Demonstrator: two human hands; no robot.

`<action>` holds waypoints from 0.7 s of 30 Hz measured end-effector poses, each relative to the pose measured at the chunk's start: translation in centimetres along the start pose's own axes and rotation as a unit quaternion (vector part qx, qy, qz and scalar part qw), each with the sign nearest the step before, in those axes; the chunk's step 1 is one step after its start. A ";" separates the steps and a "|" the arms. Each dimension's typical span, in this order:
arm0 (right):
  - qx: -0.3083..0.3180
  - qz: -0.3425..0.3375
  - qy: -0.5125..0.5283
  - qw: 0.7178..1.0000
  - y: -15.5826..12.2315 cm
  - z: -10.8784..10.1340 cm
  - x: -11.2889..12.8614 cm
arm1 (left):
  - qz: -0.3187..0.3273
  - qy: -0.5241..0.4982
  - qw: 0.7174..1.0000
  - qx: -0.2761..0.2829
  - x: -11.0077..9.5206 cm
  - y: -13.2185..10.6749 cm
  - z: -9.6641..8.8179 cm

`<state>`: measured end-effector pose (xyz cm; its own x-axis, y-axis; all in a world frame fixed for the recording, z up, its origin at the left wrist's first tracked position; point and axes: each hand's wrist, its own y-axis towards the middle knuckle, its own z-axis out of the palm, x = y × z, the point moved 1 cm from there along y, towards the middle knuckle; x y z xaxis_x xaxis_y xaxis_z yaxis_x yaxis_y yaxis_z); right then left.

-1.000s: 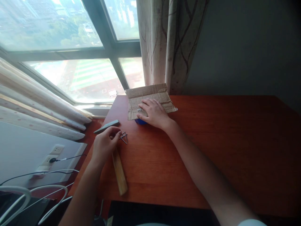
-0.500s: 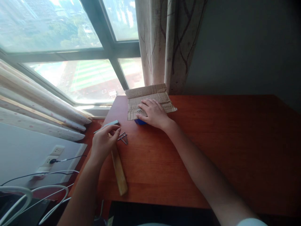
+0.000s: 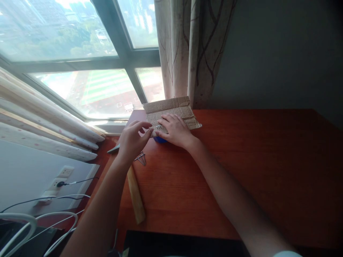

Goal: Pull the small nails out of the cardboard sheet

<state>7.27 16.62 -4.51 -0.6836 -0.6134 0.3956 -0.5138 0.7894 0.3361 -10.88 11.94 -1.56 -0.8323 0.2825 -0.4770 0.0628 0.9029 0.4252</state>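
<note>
Bright daylight through a grey-framed window [image 3: 124, 53] at the left, dim grey wall [image 3: 276, 53] to the right, and below both a broad reddish-brown wooden desk [image 3: 241, 160]. From the head camera, near the desk's far left corner: a light-brown perforated cardboard sheet [image 3: 171, 105], resting above a blue object [image 3: 160, 140] mostly hidden underneath. Across the sheet, the right hand [image 3: 175, 131], laid palm down with fingers extended and thumb apart from forefinger, without any visible grip. By those two fingertips, a row of small shiny pieces [image 3: 158, 126], too tiny to identify.

Newly brought forward from beside the loose silvery metal nails [image 3: 140, 157] to the sheet's front left edge: the left hand [image 3: 135, 139], thumb and forefinger almost together, any pinched item impossible to make out. Still lying on the desk, those nails, near the tan wooden handle [image 3: 136, 198] of a hammer, with its grey metal head [image 3: 114, 149] now largely hidden behind the left hand. In effect, judging from this shift: both hands gathered at the cardboard, close to the shiny row, and away from the loose nails.
</note>
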 end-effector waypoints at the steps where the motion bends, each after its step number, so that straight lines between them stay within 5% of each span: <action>1: 0.001 0.000 0.001 1.000 0.0 -0.1 0.0 | 0.005 0.001 1.000 0.007 -0.1 0.3 0.2; 11: 0.006 0.005 0.002 1.000 0.0 -0.4 0.3 | -0.003 -0.035 0.998 0.048 0.2 2.1 1.4; 21: 0.004 0.006 0.006 1.000 0.1 0.0 0.0 | -0.027 -0.156 0.979 -0.131 -0.8 2.8 -0.7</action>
<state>7.28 16.68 -4.46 -0.6836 -0.6033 0.4108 -0.5089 0.7974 0.3242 -10.45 14.03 0.59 -0.6200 0.3586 -0.6979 -0.1536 0.8168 0.5561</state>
